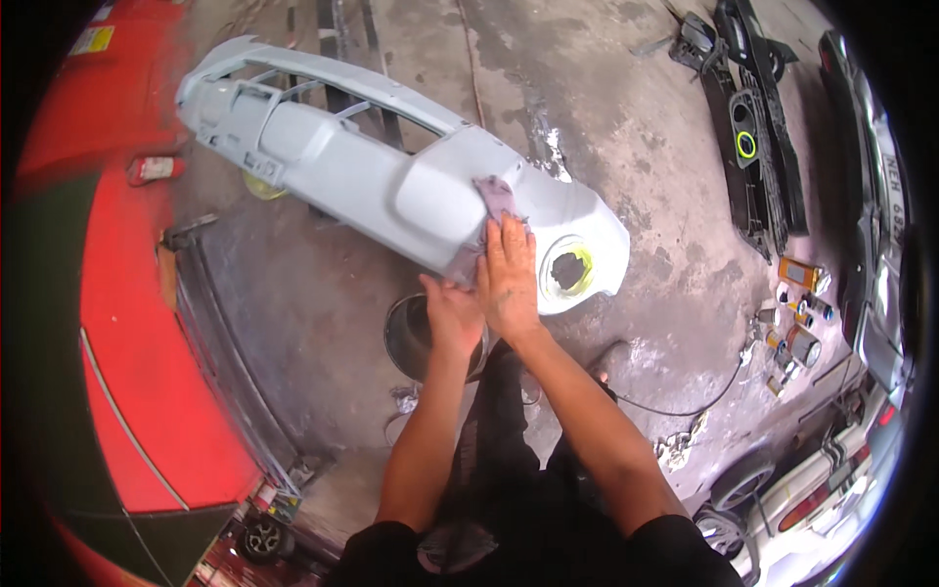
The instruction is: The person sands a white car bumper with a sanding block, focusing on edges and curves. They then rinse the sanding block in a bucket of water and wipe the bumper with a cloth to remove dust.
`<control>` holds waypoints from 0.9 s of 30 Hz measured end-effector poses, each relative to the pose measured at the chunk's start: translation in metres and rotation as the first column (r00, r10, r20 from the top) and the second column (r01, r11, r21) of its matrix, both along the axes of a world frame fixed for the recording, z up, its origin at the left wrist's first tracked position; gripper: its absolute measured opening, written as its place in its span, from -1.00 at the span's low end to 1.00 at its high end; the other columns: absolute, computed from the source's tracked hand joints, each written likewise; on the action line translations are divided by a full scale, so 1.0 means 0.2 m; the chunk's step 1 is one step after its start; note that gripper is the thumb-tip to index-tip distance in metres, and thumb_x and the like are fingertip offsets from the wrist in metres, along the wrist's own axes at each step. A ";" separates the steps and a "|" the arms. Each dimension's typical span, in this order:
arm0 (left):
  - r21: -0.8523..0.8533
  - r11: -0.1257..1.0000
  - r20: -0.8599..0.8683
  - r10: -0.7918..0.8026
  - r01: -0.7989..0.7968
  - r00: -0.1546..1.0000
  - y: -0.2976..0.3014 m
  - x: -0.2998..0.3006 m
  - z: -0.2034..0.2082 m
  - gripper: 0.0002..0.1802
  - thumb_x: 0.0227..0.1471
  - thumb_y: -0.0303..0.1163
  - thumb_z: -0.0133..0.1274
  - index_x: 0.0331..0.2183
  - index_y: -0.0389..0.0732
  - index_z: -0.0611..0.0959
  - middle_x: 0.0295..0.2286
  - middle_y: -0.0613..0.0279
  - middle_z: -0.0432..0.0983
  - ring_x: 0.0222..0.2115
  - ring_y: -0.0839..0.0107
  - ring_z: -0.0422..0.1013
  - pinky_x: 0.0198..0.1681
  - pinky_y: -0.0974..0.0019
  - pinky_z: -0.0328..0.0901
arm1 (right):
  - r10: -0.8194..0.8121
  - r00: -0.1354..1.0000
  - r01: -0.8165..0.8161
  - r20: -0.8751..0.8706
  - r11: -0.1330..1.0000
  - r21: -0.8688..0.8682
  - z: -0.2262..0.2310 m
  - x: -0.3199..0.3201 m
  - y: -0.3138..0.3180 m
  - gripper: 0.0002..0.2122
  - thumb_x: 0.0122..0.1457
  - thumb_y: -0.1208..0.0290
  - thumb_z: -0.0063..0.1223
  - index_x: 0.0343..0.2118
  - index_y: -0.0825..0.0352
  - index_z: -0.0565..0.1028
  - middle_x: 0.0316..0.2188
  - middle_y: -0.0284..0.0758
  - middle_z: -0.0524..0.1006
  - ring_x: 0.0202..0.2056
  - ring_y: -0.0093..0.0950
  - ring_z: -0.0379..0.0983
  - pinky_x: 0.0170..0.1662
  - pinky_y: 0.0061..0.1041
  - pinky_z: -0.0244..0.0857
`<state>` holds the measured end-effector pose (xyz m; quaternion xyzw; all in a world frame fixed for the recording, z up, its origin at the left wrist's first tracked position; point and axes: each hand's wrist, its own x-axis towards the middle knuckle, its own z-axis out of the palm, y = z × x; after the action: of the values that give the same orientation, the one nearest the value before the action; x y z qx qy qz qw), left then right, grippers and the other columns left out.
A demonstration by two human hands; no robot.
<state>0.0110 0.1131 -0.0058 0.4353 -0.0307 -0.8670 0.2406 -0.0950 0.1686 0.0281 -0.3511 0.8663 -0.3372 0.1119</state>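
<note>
On the far left I see a red car point(147, 391). A small red-and-white can point(155, 169) is sitting on it. Next comes the long grey bumper point(352, 176). It starts at the upper left and slants down to just right of the middle, out in front of the person.

Below its near edge there is a round bucket point(396, 338), partly hidden by the left arm point(421, 440). That arm comes up from the bottom, nearly straight. The left hand point(456, 315) is at the near edge of the bumper, by the low end of the cloth. One fingertip sticks up and to the left. The other fingers are mostly covered, so I can't tell if they pinch the cloth or just touch it.

The purple-grey cloth point(497, 196) is bunched up on the bumper, and it pokes out past the right fingertips. The right hand point(509, 274) lies flat on it, back side up. Its fingers are long and close together, pointing away from the body, not curled. The right arm point(597, 421) slants up and to the left from the bottom.

Just right of that hand is a round hole with a yellow-green rim point(587, 279). Farther right, I see cans point(803, 346) on the floor.
</note>
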 end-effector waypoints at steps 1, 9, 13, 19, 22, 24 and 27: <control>-0.017 1.000 -0.078 0.006 -0.007 0.997 -0.01 -0.03 0.05 -0.23 0.37 0.29 -0.41 0.24 -0.09 0.42 0.29 0.15 0.26 0.32 0.16 0.15 0.40 -0.04 0.00 | -0.014 0.999 0.015 0.042 1.000 -0.012 -0.02 -0.06 -0.01 -0.53 0.33 0.42 -0.06 0.27 0.47 0.28 0.26 0.16 0.29 0.29 0.12 0.20 0.40 0.02 -0.01; -0.100 0.992 0.116 -0.064 0.076 0.991 -0.05 -0.12 0.04 -0.40 0.44 -0.05 -0.30 0.30 -0.20 0.34 0.28 0.17 0.28 0.29 0.18 0.19 0.36 -0.01 0.09 | -0.155 0.814 0.013 0.559 0.968 0.249 -0.63 -0.74 -0.25 -0.69 0.26 0.32 -0.06 -0.12 0.43 0.60 -0.17 0.16 0.60 -0.08 0.03 0.54 0.05 -0.22 0.40; -0.015 0.997 0.168 -0.067 0.070 0.983 -0.02 -0.18 0.03 -0.43 0.43 -0.08 -0.28 0.28 -0.20 0.35 0.25 0.20 0.31 0.27 0.21 0.23 0.32 0.03 0.15 | -0.099 0.849 0.018 0.519 0.987 0.158 -1.21 -1.02 -0.12 -0.66 0.29 0.28 -0.07 -0.07 0.42 0.60 -0.13 0.13 0.61 -0.03 -0.02 0.55 0.09 -0.24 0.38; -0.029 1.000 0.150 0.009 -0.005 0.989 -0.03 -0.08 0.02 -0.44 0.42 -0.07 -0.25 0.27 -0.18 0.36 0.23 0.24 0.34 0.25 0.27 0.26 0.31 0.08 0.16 | 0.040 0.854 -0.025 0.519 0.999 -0.034 -0.57 -0.62 -0.17 -0.59 0.36 0.29 -0.11 0.12 0.48 0.48 0.03 0.12 0.54 0.07 0.01 0.49 0.16 -0.24 0.32; 0.002 1.000 0.186 0.012 -0.013 0.983 -0.02 -0.10 -0.01 -0.44 0.42 -0.06 -0.24 0.27 -0.16 0.37 0.23 0.25 0.34 0.25 0.28 0.26 0.31 0.08 0.16 | 0.116 0.974 -0.084 0.196 0.983 -0.166 -0.04 -0.38 -0.12 -0.61 0.34 0.35 -0.07 0.16 0.42 0.48 0.16 0.07 0.46 0.23 -0.06 0.38 0.28 -0.25 0.24; -0.007 1.000 0.230 0.003 -0.002 0.973 -0.03 -0.12 0.02 -0.44 0.41 -0.06 -0.23 0.27 -0.15 0.37 0.23 0.25 0.34 0.26 0.28 0.25 0.31 0.08 0.15 | 0.213 0.941 -0.139 0.263 0.951 -0.275 -0.03 -0.43 -0.19 -0.61 0.33 0.35 -0.06 0.16 0.41 0.48 0.17 0.04 0.47 0.26 -0.10 0.36 0.30 -0.28 0.22; -0.063 0.998 0.214 -0.005 0.019 0.977 -0.04 -0.16 0.04 -0.46 0.42 -0.07 -0.22 0.26 -0.17 0.37 0.20 0.25 0.37 0.21 0.29 0.32 0.25 0.08 0.26 | 0.421 0.870 -0.298 0.256 0.864 -0.406 -0.18 -0.65 -0.35 -0.61 0.32 0.35 -0.05 0.15 0.41 0.48 0.17 -0.01 0.48 0.25 -0.14 0.37 0.31 -0.31 0.21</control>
<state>-0.0212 0.1047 0.0024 0.5180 -0.0871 -0.8151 0.2445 -0.2255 0.0994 -0.0070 -0.4601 0.6770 -0.5149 0.2548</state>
